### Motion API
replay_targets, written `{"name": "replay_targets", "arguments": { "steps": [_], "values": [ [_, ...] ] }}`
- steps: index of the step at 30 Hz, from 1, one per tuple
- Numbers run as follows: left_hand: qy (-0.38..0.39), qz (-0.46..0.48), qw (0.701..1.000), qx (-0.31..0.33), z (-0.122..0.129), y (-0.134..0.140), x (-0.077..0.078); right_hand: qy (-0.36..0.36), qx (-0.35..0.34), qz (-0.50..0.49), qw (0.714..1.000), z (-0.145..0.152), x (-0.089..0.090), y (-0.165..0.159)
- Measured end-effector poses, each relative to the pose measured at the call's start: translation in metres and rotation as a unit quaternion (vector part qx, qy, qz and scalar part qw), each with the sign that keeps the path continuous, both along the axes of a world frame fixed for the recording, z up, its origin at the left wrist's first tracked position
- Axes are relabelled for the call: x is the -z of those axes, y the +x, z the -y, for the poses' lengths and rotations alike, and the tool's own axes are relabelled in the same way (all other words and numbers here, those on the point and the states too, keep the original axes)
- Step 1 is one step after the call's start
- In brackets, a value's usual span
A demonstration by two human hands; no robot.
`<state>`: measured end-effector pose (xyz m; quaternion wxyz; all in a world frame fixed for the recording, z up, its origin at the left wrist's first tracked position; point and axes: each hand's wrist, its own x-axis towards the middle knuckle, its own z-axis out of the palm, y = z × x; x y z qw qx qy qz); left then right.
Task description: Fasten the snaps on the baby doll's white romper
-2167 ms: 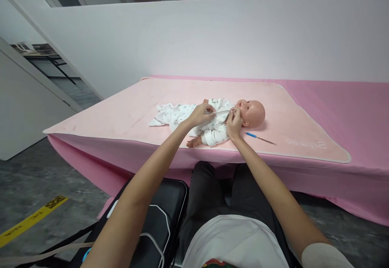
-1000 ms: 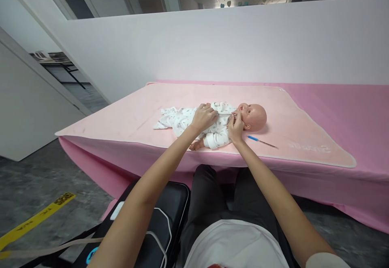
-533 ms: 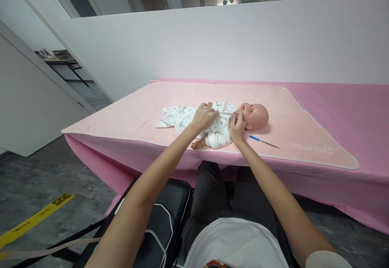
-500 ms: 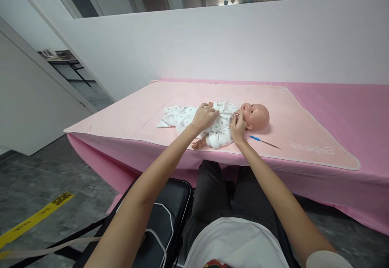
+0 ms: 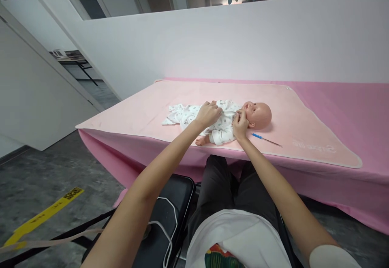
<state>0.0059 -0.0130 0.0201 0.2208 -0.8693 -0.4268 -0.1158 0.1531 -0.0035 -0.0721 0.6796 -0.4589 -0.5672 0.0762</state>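
A baby doll point(image 5: 258, 116) lies on its back, its bald head to the right. It wears a white baby outfit point(image 5: 223, 132) with a small print. Over the outfit's chest, my left hand point(image 5: 209, 114) is closed with fingers curled on the cloth. At the collar, just below the doll's chin, my right hand point(image 5: 240, 125) pinches the cloth between thumb and fingers. The fingertips partly cover the edge they grip. One doll hand point(image 5: 200, 140) pokes out of the near sleeve.
A thin rod with a blue handle point(image 5: 257, 136) lies by the doll's head. Beneath is a pale pink blanket point(image 5: 127, 114) over a brighter pink tablecloth point(image 5: 340, 110). A white wall point(image 5: 212, 45) rises behind. A black chair point(image 5: 170, 207) with white cables stands at my left.
The view has shifted slightly, so the scene sits a little right and higher. Both hands stay at the outfit's front; the cloth stretched between them shows less plainly now.
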Motion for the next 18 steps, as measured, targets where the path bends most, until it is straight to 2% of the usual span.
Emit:
{"name": "replay_targets", "arguments": {
  "steps": [18],
  "values": [
    [-0.038,0.078,0.996,-0.017,-0.0009,0.0049,0.0059,0.011,0.037,0.021,0.999,0.0006,-0.0035,-0.0049]
  ]
}}
